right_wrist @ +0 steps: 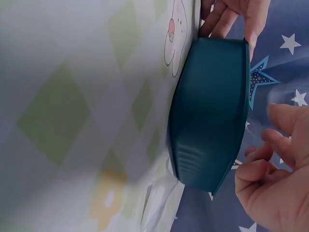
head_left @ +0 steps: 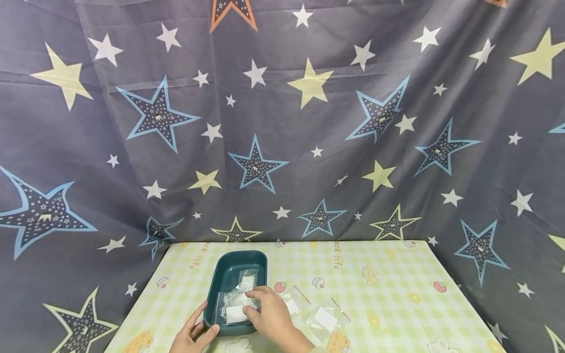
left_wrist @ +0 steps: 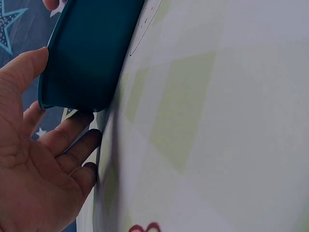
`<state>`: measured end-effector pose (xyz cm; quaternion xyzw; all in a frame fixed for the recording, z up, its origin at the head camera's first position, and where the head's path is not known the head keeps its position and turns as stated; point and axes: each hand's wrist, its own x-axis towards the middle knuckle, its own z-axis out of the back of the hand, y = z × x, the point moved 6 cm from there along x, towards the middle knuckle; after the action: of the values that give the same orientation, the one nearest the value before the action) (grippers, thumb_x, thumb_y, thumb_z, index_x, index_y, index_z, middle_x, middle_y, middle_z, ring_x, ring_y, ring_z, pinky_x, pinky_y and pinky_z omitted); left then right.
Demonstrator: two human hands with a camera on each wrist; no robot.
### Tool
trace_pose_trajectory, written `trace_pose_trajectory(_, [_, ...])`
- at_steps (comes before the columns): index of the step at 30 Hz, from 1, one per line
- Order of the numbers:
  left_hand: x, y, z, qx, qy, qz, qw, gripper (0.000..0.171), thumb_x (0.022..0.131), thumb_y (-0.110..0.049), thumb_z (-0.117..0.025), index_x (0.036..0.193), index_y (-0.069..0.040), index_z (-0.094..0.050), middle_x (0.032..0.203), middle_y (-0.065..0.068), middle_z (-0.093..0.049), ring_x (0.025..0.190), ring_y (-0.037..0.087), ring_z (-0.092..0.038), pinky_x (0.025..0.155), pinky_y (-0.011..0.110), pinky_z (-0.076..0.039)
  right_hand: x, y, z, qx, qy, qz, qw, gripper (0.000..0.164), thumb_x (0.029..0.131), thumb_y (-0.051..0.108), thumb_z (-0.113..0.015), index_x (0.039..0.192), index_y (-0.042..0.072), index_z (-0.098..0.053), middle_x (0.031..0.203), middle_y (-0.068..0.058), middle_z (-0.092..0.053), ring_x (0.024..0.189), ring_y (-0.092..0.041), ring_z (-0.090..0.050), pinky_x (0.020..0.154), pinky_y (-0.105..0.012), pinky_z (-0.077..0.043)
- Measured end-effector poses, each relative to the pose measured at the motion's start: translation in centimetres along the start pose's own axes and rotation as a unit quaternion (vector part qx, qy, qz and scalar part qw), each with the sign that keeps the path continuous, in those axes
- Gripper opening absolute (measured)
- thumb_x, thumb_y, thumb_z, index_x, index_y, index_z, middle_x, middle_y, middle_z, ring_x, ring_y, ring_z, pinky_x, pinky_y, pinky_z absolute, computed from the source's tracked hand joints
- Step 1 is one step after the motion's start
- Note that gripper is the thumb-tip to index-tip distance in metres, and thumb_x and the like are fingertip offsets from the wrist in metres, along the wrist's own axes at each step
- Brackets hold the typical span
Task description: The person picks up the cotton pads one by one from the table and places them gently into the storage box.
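A dark teal plastic box (head_left: 231, 264) stands on the table, holding several small clear zip bags (head_left: 236, 314) with white pieces inside. My left hand (head_left: 194, 331) rests at its near left corner, thumb and fingers spread against the outside and rim. In the left wrist view that hand (left_wrist: 43, 130) touches the box wall (left_wrist: 87, 58) with fairly straight fingers. My right hand (head_left: 271, 314) reaches over the right rim, its fingertips at the bags, thumb and index finger apart. The right wrist view has this hand (right_wrist: 275, 169) above the rim, with nothing visible in its fingers.
Two clear zip bags lie to the right of the box: one bag (head_left: 325, 318) with a white piece, and another bag (head_left: 293, 306) partly behind my right hand. A green checked cloth (head_left: 397, 294) covers the table. Behind it hangs a grey star-patterned curtain (head_left: 282, 122).
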<state>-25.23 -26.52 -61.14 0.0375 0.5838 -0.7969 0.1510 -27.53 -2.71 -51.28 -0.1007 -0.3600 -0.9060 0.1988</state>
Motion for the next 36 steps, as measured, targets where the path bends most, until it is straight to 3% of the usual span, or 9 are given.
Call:
trace_pose_trajectory(7, [-0.1, 0.0, 0.3, 0.004, -0.005, 0.013, 0.9999, 0.111, 0.082, -0.059, -0.089, 0.169, -0.015, -0.035, 0.147, 0.034, -0.06, 0.137, 0.049, -0.062, 0.102, 0.051, -0.061, -0.3, -1.5, 1.4, 0.019, -0.02, -0.006, 1.0, 0.035, 0.094, 0.028, -0.081, 0.127, 0.016, -0.079, 0.131, -0.005, -0.076, 0.121, -0.026, -0.072, 0.102, -0.043, -0.06])
trace_pose_trajectory(10, [-0.2, -0.2, 0.4, 0.008, -0.008, 0.008, 0.9999, 0.108, 0.084, -0.058, -0.088, 0.168, -0.015, -0.036, 0.147, 0.033, -0.061, 0.138, 0.049, -0.061, 0.103, 0.053, -0.06, -0.4, -2.8, 2.6, 0.033, -0.036, -0.012, 0.999, 0.035, 0.093, 0.026, -0.082, 0.127, 0.015, -0.079, 0.13, -0.006, -0.076, 0.096, -0.013, -0.073, 0.089, -0.034, -0.061])
trace_pose_trajectory(13, [-0.3, -0.3, 0.5, 0.011, -0.01, 0.007, 0.9999, 0.105, 0.085, -0.056, -0.087, 0.168, -0.016, -0.037, 0.146, 0.032, -0.062, 0.138, 0.048, -0.062, 0.103, 0.053, -0.06, -0.7, -4.8, 3.8, 0.049, -0.047, -0.024, 0.997, 0.035, 0.093, 0.023, -0.082, 0.126, 0.013, -0.079, 0.129, -0.008, -0.076, 0.073, 0.002, -0.06, 0.074, -0.024, -0.055])
trace_pose_trajectory(15, [-0.2, -0.4, 0.6, 0.013, -0.01, 0.001, 0.9999, 0.103, 0.086, -0.054, -0.087, 0.168, -0.015, -0.037, 0.146, 0.032, -0.062, 0.137, 0.047, -0.063, 0.102, 0.053, -0.061, -1.0, -6.5, 4.7, 0.053, -0.049, -0.043, 0.996, 0.035, 0.093, 0.021, -0.082, 0.127, 0.012, -0.078, 0.129, -0.011, -0.076, 0.067, 0.006, -0.053, 0.068, -0.021, -0.052])
trace_pose_trajectory(27, [0.0, -0.4, 0.5, 0.003, -0.005, -0.01, 0.9999, 0.1, 0.088, -0.049, -0.088, 0.167, -0.015, -0.039, 0.145, 0.031, -0.064, 0.138, 0.047, -0.061, 0.101, 0.052, -0.061, -4.9, -16.0, 11.9, 0.019, -0.064, -0.166, 0.984, 0.037, 0.096, 0.021, -0.08, 0.13, 0.008, -0.076, 0.129, -0.017, -0.074, 0.065, -0.003, -0.055, 0.058, -0.021, -0.048])
trace_pose_trajectory(36, [-0.1, -0.2, 0.3, -0.004, -0.003, -0.01, 0.9999, 0.1, 0.087, -0.049, -0.088, 0.167, -0.015, -0.039, 0.145, 0.031, -0.064, 0.137, 0.047, -0.062, 0.101, 0.051, -0.061, -7.4, -21.2, 15.1, 0.037, -0.033, -0.237, 0.97, 0.041, 0.101, 0.024, -0.076, 0.136, 0.005, -0.072, 0.128, -0.02, -0.075, 0.084, -0.013, -0.069, 0.066, -0.03, -0.057])
